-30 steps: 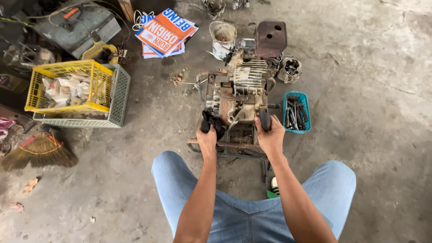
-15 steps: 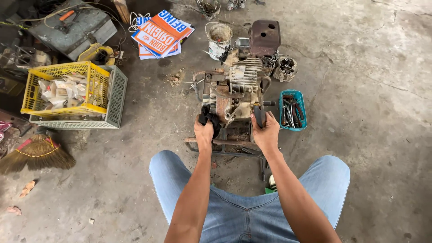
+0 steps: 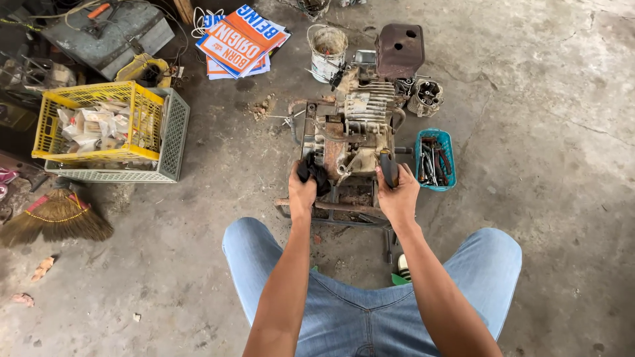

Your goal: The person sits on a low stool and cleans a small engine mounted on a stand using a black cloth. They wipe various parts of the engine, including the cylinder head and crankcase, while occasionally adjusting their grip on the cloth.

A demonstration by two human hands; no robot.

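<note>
A rusty small engine (image 3: 354, 135) stands on a metal frame on the concrete floor in front of my knees. My left hand (image 3: 303, 192) presses a black rag (image 3: 313, 170) against the engine's near left side. On the near right side, my right hand (image 3: 399, 196) is closed around a dark tool handle (image 3: 389, 166) that points at the engine. My legs in blue jeans (image 3: 370, 311) spread to either side below.
A blue tray of hand tools (image 3: 434, 158) sits right of the engine. A brown fuel tank (image 3: 399, 49), a white bucket (image 3: 327, 49) and an engine part (image 3: 426, 96) lie behind. A yellow crate (image 3: 92, 125) in a grey basket, a broom (image 3: 56, 221) and printed boards (image 3: 239, 36) are at left.
The view has shifted slightly down and right. Both hands stay at the engine's near side, holding the same things.
</note>
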